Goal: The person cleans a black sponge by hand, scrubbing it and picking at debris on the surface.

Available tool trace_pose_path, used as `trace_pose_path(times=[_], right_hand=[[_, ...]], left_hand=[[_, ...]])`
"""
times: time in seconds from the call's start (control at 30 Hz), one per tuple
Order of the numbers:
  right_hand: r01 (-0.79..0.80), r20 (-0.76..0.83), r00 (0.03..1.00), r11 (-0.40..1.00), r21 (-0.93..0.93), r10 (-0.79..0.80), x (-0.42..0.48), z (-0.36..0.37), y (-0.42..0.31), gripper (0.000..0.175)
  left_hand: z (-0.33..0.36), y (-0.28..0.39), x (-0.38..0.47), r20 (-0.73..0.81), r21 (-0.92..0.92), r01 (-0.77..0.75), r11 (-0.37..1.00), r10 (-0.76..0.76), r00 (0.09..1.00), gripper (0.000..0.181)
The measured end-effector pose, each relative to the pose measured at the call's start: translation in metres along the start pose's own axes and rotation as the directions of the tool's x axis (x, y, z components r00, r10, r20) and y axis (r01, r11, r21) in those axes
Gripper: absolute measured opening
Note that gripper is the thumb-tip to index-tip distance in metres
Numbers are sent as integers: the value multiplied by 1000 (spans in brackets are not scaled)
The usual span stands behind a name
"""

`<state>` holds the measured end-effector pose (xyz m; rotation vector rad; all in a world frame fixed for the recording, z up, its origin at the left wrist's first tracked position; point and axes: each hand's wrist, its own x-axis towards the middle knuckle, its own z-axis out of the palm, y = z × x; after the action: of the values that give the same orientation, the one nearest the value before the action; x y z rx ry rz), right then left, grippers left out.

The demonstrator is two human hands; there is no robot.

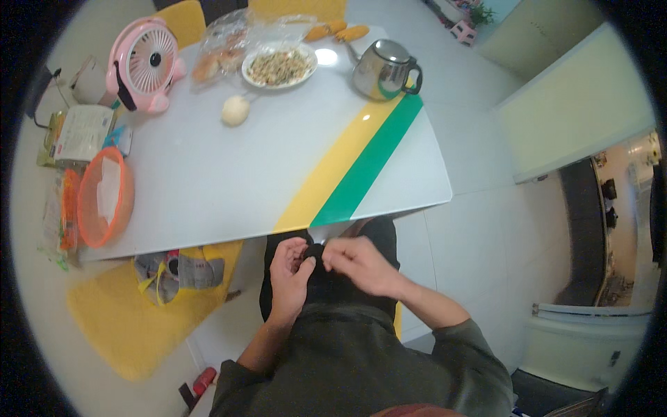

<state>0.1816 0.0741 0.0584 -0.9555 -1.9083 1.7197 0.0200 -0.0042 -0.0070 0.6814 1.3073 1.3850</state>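
Observation:
Over the dark-clothed lap, just below the table edge, my left hand (291, 273) pinches a small dark item (313, 251) between thumb and fingers. It looks like black fabric, but it blends with the black trousers (333, 286) behind it, so its full shape is unclear. My right hand (365, 265) is close against its right side with the fingers curled. Whether those fingertips grip part of it cannot be seen.
Ahead, the white table (219, 177) bears a steel kettle (383, 70), a plate of food (280, 65), a round pale bun or dough ball (235, 110), a pink fan (148, 62) and an orange plastic basket (125, 208). A yellow-covered seat (120, 313) holding a bag (200, 268) is at left.

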Motion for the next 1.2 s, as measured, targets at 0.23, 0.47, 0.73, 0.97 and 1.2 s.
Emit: trace_pose_path(times=[0.23, 0.47, 0.73, 0.97, 1.2], right_hand=[[21, 40, 999, 998, 64, -23, -14, 22, 28, 24], [-119, 178, 979, 984, 131, 94, -20, 25, 41, 25], [-340, 255, 936, 812, 474, 244, 2, 15, 106, 21], [-357, 198, 934, 753, 553, 297, 14, -14, 71, 23], [-194, 51, 980, 862, 469, 193, -4, -20, 24, 25]], left_hand=[[14, 10, 11, 12, -121, -10, 993, 12, 1000, 30], [12, 7, 11, 33, -210, 70, 975, -65, 997, 30], [7, 18, 4, 142, -276, 140, 951, -104, 984, 30], [-2, 22, -8, 211, -134, 166, 977, -135, 968, 32], [7, 17, -5, 153, -59, 78, 995, -69, 986, 33]])
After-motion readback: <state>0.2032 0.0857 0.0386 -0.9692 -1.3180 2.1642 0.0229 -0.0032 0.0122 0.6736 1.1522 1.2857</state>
